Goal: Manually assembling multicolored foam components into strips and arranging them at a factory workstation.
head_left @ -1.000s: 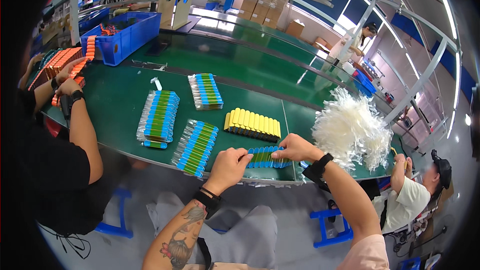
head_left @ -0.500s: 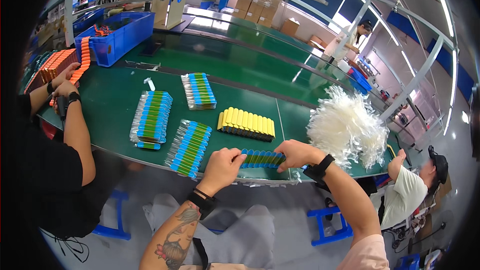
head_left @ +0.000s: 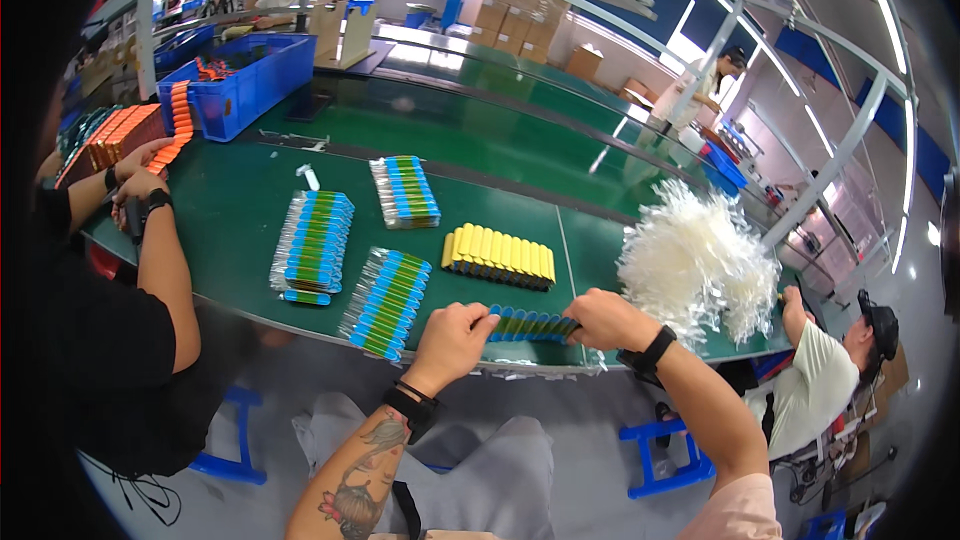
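Observation:
My left hand (head_left: 450, 345) pinches the left end of a blue-and-green strip (head_left: 530, 326) made of several round-ended pieces side by side. At the strip's other end my right hand (head_left: 612, 322) has its fingers closed on the edge. The strip is held level just above the front edge of the green table (head_left: 250, 275). Left of my left hand lies a fanned stack of similar blue-and-green strips (head_left: 388, 302) with clear ends. Beyond the held strip sits a block of yellow round-ended pieces (head_left: 498, 248) with a dark lower side.
Two more blue-and-green stacks, a left one (head_left: 316, 240) and a farther one (head_left: 407, 190), lie on the table. A pile of white translucent strips (head_left: 695, 260) is at right. At far left, a co-worker's hands (head_left: 140, 180) handle orange pieces beside a blue bin (head_left: 240, 90).
The view has shifted slightly, so the table things appear a little lower and farther right. Both my hands keep hold of the strip; my right fingers now cover less of its right end.

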`<state>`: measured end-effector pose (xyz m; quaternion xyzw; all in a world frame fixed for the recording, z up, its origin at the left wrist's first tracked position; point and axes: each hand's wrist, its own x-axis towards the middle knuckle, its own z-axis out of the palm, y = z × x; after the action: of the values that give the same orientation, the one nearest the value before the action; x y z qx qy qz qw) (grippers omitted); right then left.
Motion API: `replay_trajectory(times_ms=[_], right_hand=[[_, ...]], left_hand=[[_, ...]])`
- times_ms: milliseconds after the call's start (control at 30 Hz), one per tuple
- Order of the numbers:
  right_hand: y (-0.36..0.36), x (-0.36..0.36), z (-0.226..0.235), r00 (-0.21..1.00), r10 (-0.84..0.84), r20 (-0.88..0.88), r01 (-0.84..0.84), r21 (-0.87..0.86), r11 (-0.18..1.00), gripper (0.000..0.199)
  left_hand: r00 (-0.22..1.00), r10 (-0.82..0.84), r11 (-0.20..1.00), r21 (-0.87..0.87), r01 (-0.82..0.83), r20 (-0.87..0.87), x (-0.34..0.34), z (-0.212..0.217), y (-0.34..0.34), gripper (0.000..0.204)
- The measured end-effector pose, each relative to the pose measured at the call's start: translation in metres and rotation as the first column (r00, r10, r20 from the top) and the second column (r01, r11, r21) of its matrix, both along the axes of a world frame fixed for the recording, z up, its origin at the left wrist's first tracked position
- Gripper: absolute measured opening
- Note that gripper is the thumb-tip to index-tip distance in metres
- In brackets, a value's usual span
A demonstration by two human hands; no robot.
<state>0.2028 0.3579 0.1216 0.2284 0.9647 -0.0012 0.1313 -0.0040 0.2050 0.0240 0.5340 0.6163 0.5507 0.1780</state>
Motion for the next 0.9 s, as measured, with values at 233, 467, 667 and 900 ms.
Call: replay_trajectory(times_ms=[233,467,667,900], right_hand=[[0.021,-0.012,0.007,0.994,-0.105,0.020,0.107,-0.142,0.984,0.026],[0.005,-0.010,0.005,1.000,-0.024,-0.007,0.023,-0.042,0.999,0.022],[-0.005,0.022,-0.010,0.988,0.024,-0.155,-0.025,0.000,1.000,0.018],[0.011,-0.003,-0.004,0.987,0.157,0.031,-0.160,0.245,0.956,0.013]], left_hand=[[1.000,-0.019,1.000,0.006,0.019,-0.023,0.001,-0.004,0.006,0.022],[1.000,0.022,0.997,0.078,-0.022,0.003,-0.006,-0.007,0.004,0.019],[1.000,0.010,0.998,0.058,-0.011,0.020,0.005,-0.003,0.004,0.020],[1.000,0.019,0.996,0.088,-0.016,-0.025,-0.001,-0.003,0.006,0.020]])
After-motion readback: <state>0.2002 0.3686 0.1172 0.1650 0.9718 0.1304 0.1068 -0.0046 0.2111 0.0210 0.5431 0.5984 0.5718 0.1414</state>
